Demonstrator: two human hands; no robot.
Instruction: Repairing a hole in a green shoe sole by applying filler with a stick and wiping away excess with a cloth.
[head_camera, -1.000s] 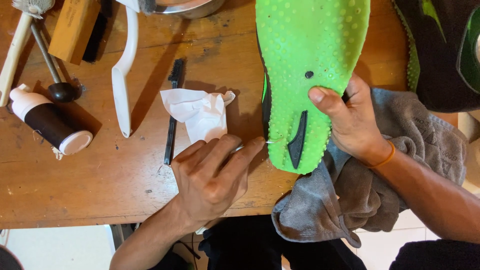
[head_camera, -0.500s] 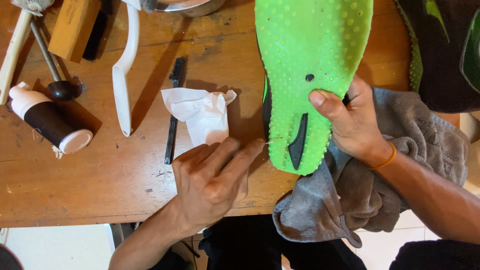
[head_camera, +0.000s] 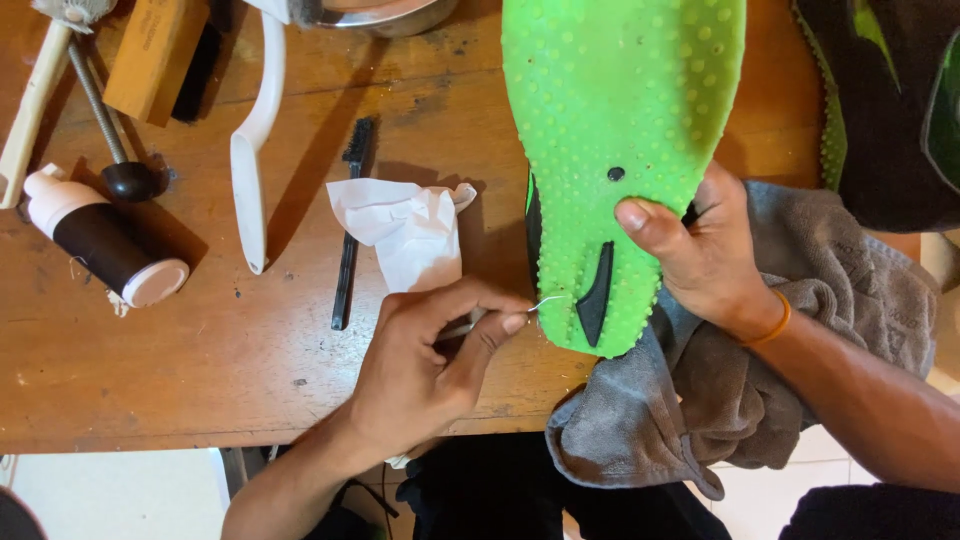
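Note:
A shoe with a bright green studded sole lies sole-up across the wooden table, its heel toward me. My right hand grips the heel end, thumb pressed on the sole beside a black insert. My left hand pinches a thin curved metal needle whose tip touches the sole's edge near the heel. A grey cloth lies under the shoe and my right hand.
Crumpled white paper lies by my left hand. Further left are a thin black brush, a white handle, a dark bottle with white caps, a wooden block and a hammer-like tool. A second dark shoe sits at the top right.
My left hand was lying flat on the table; now its fingers have closed on the needle and brought its tip to the sole's edge. The right hand and shoe stayed put.

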